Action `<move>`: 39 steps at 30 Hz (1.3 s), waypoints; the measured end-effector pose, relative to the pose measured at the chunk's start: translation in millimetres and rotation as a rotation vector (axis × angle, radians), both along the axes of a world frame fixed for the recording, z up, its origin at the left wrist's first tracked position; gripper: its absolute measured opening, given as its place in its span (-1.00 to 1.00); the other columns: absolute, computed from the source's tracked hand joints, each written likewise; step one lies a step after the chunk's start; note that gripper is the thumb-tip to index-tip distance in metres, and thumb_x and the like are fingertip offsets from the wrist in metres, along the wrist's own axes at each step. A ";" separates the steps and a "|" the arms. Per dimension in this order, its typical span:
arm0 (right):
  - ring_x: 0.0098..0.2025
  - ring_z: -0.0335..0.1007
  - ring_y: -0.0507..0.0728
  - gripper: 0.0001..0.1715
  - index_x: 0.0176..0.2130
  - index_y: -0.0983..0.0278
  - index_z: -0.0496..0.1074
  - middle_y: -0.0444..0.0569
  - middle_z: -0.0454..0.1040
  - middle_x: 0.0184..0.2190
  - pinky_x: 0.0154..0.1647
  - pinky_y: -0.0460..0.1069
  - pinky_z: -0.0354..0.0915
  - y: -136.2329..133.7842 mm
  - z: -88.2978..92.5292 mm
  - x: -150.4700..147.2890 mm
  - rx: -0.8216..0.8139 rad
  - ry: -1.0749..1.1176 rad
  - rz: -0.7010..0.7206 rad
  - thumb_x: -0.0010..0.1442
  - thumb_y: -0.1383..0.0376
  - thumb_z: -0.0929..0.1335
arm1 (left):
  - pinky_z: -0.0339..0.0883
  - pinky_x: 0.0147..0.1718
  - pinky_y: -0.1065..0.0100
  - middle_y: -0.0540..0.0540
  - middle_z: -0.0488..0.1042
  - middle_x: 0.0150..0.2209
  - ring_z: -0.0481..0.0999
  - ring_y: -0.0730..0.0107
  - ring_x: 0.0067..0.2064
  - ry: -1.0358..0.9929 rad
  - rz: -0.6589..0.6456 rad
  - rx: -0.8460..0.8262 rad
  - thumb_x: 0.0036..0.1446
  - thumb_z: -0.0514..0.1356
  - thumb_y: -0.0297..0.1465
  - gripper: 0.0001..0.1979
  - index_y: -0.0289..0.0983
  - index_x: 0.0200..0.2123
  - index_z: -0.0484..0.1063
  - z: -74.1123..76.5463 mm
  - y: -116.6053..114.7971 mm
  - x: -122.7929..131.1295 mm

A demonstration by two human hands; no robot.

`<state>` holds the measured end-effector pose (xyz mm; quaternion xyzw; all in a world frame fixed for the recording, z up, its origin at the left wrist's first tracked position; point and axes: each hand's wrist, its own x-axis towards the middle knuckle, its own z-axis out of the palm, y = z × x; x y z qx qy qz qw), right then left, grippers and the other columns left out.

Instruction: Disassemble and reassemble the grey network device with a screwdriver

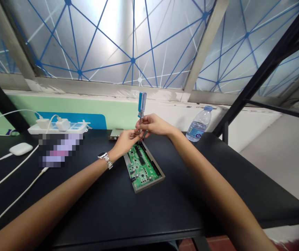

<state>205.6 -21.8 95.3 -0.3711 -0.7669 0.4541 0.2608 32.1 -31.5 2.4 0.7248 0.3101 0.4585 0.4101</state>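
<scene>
A green circuit board (144, 170) lies in a shallow metal frame on the black desk. Over its far end stands a screwdriver (142, 103), upright, with a blue and clear striped handle and its shaft pointing down. My right hand (153, 124) has its fingers closed round the shaft below the handle. From the left, my left hand (127, 140) meets it low on the shaft, fingertips pinched together; what they hold, if anything, is too small to tell. The screwdriver's tip is hard to make out between the fingers and the board. A watch (105, 159) is on my left wrist.
Behind my left hand sits a small metal box (114, 134). A power strip (78, 128) with chargers, a white case (21, 149), white cables and a pixelated object (60, 150) are on the left. A water bottle (199, 124) stands at the back right, near a black post.
</scene>
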 end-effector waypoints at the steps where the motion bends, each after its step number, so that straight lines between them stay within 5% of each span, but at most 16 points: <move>1: -0.40 0.57 0.09 -0.86 -0.27 0.35 0.42 0.00 0.57 -0.36 -0.51 -0.11 0.44 0.5 -0.2 0.3 0.009 -0.004 -0.006 0.16 0.31 0.40 | 0.44 -0.10 0.21 -0.23 0.63 -0.22 0.62 0.16 -0.14 0.002 0.003 -0.003 0.22 0.21 -0.24 -0.74 -0.36 -0.25 0.53 1.2 -1.0 0.1; 8: -0.37 0.59 0.11 -0.83 -0.23 0.38 0.44 0.11 0.58 -0.19 -0.55 -0.12 0.45 1.2 4.2 8.7 0.026 -0.024 -0.090 0.12 0.35 0.41 | 0.47 -0.14 0.21 -0.23 0.64 -0.22 0.63 0.17 -0.16 0.026 0.073 -0.024 0.16 0.25 -0.28 -0.77 -0.34 -0.23 0.55 4.1 -2.9 -5.6; 17: -0.38 0.59 0.11 -0.85 -0.23 0.40 0.45 0.16 0.61 -0.20 -0.53 -0.11 0.46 -0.6 5.4 6.0 -0.031 -0.013 -0.058 0.15 0.38 0.40 | 0.48 -0.17 0.22 -0.20 0.63 -0.28 0.63 0.18 -0.22 0.010 0.078 -0.007 0.17 0.25 -0.27 -0.77 -0.34 -0.27 0.53 1.6 0.6 -8.9; 23: -0.40 0.58 0.10 -0.86 -0.21 0.42 0.45 0.13 0.60 -0.25 -0.51 -0.09 0.46 -6.1 6.0 -0.2 -0.062 -0.007 -0.008 0.19 0.39 0.35 | 0.40 -0.01 0.19 -0.23 0.61 -0.07 0.58 0.12 -0.01 0.035 -0.046 0.023 0.22 0.22 -0.27 -0.73 -0.33 -0.12 0.54 2.7 0.3 -9.6; 29: -0.45 0.55 0.07 -0.76 -0.14 0.42 0.42 0.19 0.58 -0.12 -0.49 -0.04 0.49 -14.1 8.7 -2.7 -0.127 0.063 0.009 0.14 0.39 0.37 | 0.41 -0.08 0.21 -0.24 0.62 -0.16 0.60 0.17 -0.12 0.065 -0.129 -0.014 0.25 0.18 -0.21 -0.68 -0.37 -0.21 0.55 0.6 3.3 -8.0; 39: -0.44 0.57 0.12 -0.83 -0.38 0.32 0.35 -0.07 0.50 -0.50 -0.54 -0.07 0.48 -2.3 -0.7 0.3 0.041 -0.049 -0.098 0.14 0.33 0.43 | 0.44 -0.06 0.19 -0.22 0.63 -0.17 0.61 0.16 -0.10 0.030 0.003 -0.003 0.19 0.24 -0.27 -0.76 -0.34 -0.22 0.54 6.9 -5.0 -5.3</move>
